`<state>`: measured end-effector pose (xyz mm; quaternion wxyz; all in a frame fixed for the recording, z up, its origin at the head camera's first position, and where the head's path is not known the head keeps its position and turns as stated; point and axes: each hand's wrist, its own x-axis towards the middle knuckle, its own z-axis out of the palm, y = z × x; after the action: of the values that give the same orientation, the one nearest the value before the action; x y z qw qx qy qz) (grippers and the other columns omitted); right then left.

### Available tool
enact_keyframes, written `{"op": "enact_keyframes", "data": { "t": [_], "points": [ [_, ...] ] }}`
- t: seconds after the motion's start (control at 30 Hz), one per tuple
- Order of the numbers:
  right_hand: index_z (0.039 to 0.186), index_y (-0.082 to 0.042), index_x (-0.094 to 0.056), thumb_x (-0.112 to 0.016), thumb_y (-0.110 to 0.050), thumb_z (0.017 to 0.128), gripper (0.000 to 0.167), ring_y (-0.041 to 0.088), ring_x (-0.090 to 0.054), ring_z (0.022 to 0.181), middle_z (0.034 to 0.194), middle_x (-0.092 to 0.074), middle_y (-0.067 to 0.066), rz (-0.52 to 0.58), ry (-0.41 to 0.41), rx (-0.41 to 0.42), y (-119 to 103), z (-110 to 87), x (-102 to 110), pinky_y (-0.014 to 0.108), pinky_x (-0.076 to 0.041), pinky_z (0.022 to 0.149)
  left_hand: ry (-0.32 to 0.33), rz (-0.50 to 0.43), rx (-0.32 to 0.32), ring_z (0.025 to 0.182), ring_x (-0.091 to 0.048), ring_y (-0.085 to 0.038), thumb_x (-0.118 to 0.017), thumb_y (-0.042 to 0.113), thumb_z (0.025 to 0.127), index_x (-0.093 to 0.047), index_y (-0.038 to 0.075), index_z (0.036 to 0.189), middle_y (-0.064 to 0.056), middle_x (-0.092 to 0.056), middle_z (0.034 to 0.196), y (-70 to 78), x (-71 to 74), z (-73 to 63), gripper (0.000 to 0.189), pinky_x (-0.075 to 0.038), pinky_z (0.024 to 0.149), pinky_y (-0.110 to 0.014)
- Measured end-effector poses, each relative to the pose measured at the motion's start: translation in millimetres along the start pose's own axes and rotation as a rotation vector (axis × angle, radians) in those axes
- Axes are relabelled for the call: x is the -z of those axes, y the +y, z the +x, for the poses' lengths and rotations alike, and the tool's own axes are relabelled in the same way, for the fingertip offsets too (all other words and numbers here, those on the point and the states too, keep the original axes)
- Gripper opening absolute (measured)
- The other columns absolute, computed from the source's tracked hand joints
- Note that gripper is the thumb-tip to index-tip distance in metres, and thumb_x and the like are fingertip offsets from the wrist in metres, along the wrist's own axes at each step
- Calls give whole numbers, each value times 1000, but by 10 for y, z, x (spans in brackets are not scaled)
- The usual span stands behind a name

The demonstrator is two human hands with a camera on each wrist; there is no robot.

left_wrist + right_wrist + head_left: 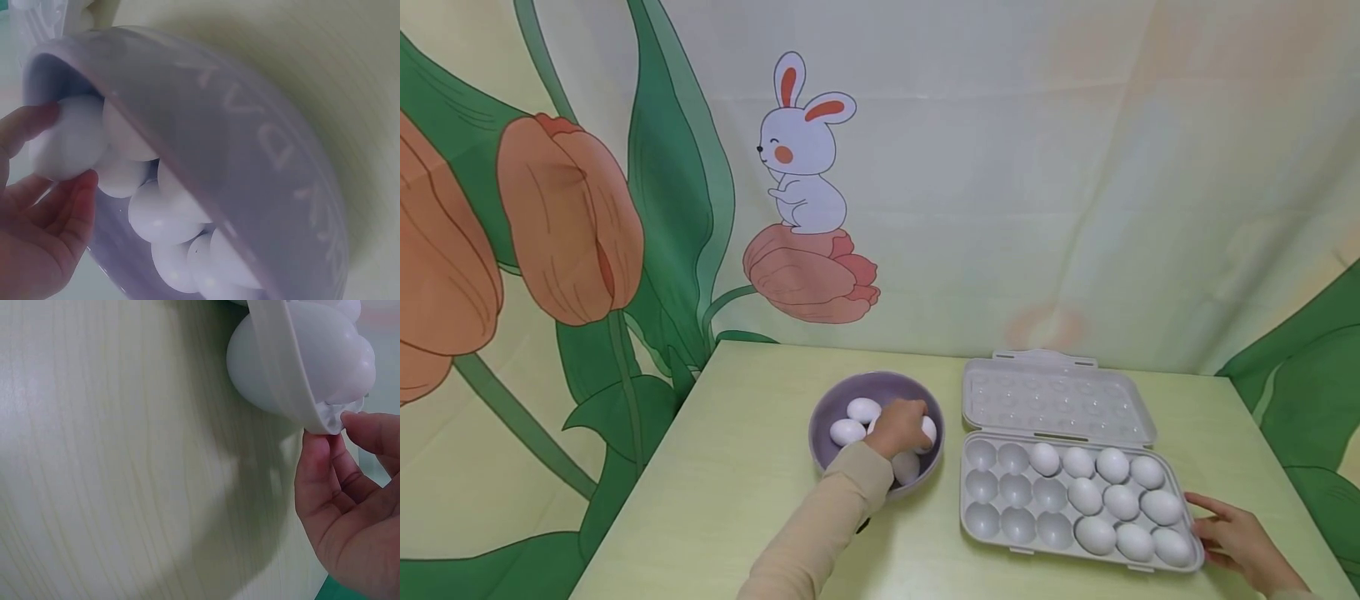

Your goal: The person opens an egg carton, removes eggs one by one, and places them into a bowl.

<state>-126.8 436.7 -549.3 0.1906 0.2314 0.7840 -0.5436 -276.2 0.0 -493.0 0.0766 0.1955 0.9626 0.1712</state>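
My left hand reaches into a purple bowl and grips a white egg between thumb and fingers, at the bowl's right inner side. Other white eggs lie in the bowl around it. To the right sits a pale plastic egg box with its lid laid back, white eggs filling its right part and several bare hollows on the left. At the box's right end, my right hand pinches the rim, thumb above and fingers under it in the right wrist view.
The clear-looking lid lies behind the egg box, towards the back edge of the light wood-grain table. Behind the table hangs a printed cloth with tulips and a rabbit.
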Motion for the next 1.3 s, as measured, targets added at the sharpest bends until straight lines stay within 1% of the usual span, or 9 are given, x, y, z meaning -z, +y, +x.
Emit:
{"op": "enact_keyframes", "data": {
  "t": [0.1,0.27,0.5,0.63,0.73,0.97,1.13,1.23,1.3],
  "points": [
    [136,3,-19,-53,-13,85,64,15,-52,73,79,-55,-2,-2,-3,5,4,-3,2,31,-46,64,-10,7,2,76,-58,-23,-74,18,61,-61,7,91,-7,-63,85,4,-14,5,35,-44,61,-29],
    [136,4,-19,-53,-13,85,64,15,-52,73,79,-56,-2,-3,-4,6,12,3,5,31,-46,64,-8,38,-24,77,-58,-22,-73,18,60,-61,10,88,-5,-64,84,-6,-52,22,32,-44,61,-29],
    [135,3,-23,-53,-13,84,62,14,-53,73,79,-57,-3,0,1,21,35,0,8,31,-47,63,-3,40,-33,82,-59,-24,-73,17,61,-61,9,95,-6,-65,88,-14,-98,14,37,-47,67,-32],
    [135,3,-24,-54,-14,83,61,13,-53,73,79,-57,-4,2,-2,27,39,-2,10,31,-47,64,-5,41,-38,81,-60,-24,-73,15,61,-61,9,94,-7,-65,88,-12,-109,-5,36,-47,65,-32],
    [135,3,-23,-53,-13,84,62,14,-53,73,79,-57,-3,1,-3,18,25,-3,6,31,-47,64,-4,50,-42,80,-59,-23,-72,14,62,-61,10,94,-7,-65,87,-12,-117,-15,34,-46,64,-32],
    [137,4,-17,-53,-12,84,66,16,-52,73,81,-56,-1,0,-1,-29,-16,8,-2,32,-46,64,-2,109,-41,81,-59,-20,-72,12,64,-61,12,93,-5,-64,88,-12,-153,-10,31,-47,64,-31],
    [137,4,-17,-54,-12,83,67,16,-52,73,81,-56,0,-2,-1,-26,-9,17,5,32,-46,64,2,154,-51,80,-59,-20,-69,9,67,-61,13,91,-4,-64,85,-11,-195,-9,25,-47,63,-31],
    [137,3,-18,-54,-12,83,67,16,-52,74,81,-56,0,2,-1,-22,6,23,9,32,-46,64,20,193,-72,77,-58,-21,-67,9,68,-59,14,87,-5,-63,83,-15,-235,-6,20,-47,60,-32],
    [137,3,-18,-54,-12,83,67,16,-52,74,81,-56,0,3,-3,-17,17,29,14,32,-46,64,29,215,-74,77,-58,-22,-66,11,69,-59,14,86,-5,-63,83,-14,-261,-4,19,-47,59,-33]
  ]
}}
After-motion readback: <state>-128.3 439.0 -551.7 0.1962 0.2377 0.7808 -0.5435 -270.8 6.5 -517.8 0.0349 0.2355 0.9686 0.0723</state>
